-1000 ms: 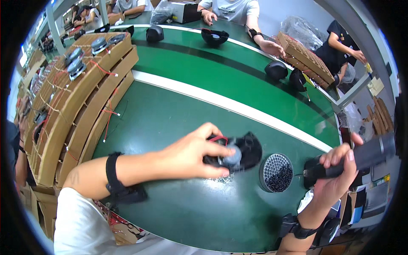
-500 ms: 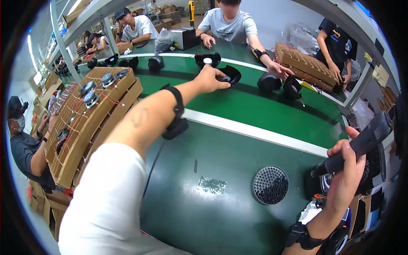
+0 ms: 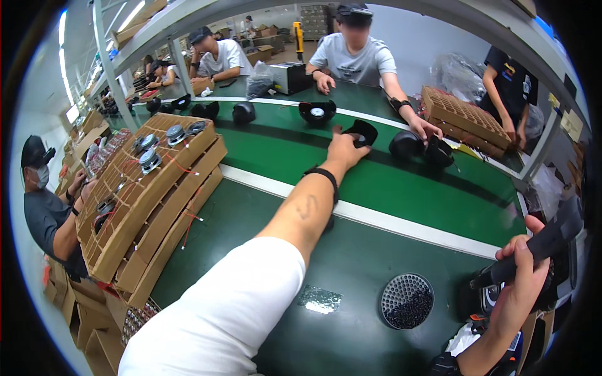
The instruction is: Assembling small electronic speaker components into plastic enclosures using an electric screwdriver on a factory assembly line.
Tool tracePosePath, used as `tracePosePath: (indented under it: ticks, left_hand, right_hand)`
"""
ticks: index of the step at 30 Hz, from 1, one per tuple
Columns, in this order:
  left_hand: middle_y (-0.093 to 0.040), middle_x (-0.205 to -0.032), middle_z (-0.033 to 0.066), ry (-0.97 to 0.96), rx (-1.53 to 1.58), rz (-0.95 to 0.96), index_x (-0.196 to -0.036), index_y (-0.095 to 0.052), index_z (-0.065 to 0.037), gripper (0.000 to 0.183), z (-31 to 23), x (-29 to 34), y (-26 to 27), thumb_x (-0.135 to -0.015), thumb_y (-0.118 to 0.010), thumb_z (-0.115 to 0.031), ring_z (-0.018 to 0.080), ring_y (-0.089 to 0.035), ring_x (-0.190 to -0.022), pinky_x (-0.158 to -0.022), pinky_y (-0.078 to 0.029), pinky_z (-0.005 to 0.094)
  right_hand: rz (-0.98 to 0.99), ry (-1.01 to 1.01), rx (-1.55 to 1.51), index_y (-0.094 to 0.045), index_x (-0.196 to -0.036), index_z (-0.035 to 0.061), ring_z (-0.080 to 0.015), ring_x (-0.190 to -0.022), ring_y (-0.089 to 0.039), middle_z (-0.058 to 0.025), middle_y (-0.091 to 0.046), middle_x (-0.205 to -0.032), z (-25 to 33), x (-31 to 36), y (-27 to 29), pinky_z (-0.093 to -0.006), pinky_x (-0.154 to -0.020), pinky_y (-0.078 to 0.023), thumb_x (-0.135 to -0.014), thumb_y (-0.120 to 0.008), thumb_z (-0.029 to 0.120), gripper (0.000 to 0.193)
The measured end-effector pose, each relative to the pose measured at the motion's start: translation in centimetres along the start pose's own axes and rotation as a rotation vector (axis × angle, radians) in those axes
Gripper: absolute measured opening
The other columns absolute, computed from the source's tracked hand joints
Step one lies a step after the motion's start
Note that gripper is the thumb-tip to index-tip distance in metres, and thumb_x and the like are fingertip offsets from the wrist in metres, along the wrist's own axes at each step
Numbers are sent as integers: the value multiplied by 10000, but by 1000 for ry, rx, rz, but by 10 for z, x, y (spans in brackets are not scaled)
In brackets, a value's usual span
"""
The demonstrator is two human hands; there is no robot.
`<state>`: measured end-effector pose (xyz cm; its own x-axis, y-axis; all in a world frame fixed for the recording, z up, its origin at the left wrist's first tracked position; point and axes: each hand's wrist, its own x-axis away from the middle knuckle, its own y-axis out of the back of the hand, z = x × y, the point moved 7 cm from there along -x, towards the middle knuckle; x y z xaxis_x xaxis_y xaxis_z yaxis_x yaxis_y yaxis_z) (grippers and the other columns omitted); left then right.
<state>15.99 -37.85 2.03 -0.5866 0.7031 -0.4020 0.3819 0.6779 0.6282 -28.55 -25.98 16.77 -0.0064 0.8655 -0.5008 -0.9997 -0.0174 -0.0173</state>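
Observation:
My left hand (image 3: 347, 151) stretches over the green belt and grips the near edge of a black curved speaker shell (image 3: 365, 130), thumb and fingers at its sides. A pale round part shows inside the shell, partly covered by the hand. At the right, my right hand (image 3: 525, 260) is wrapped round a black electric screwdriver (image 3: 558, 232), held slanting with its thin end down to the left. Under that end stands a black boxy unit (image 3: 476, 297), partly hidden. A round perforated dish (image 3: 401, 285) of small black screws lies on the table left of it.
More black shells (image 3: 318, 113) sit along the belt (image 3: 276, 150). A co-worker's hand (image 3: 426, 128) touches black shells (image 3: 406, 145) on the right. Cardboard trays (image 3: 163, 207) with speaker drivers (image 3: 149, 160) are stacked at left; another tray (image 3: 464, 119) stands far right. A metal frame (image 3: 439, 37) crosses overhead.
My view has shifted, so the scene sits lower and farther right. My left hand stays at the shell, which has turned and moved slightly away. The right hand keeps hold of the screwdriver.

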Motion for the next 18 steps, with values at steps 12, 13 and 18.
tracePosePath:
  ticks: [12,13,18]
  left_hand:
    - [-198,-1462,352,10,105,-152,-1300,-579,-39,688,16,23,74,-793,-718,-484,505,-449,-1260,-1063,-406,437]
    - [-235,-1444,358,15,120,-178,-1269,-596,-14,679,20,18,84,-790,-723,-478,498,-451,-1259,-1064,-403,435]
    - [-712,-829,201,-392,-88,-289,-873,-731,22,430,-35,-18,184,-773,-720,-397,318,-700,-799,-777,-548,381]
  right_hand:
    - [23,71,90,-401,-1384,-22,-156,-992,-570,-103,-590,-1111,-8,-4,2,-290,-904,-447,-934,-592,124,510]
    - [-78,209,166,-402,-1387,-26,-180,-1070,-553,-125,-570,-1191,-2,-4,10,-308,-958,-425,-933,-609,129,523]
    - [-522,691,454,-463,-1330,-50,-221,-1191,-502,-162,-512,-1312,33,23,35,-345,-1093,-324,-892,-725,212,573]
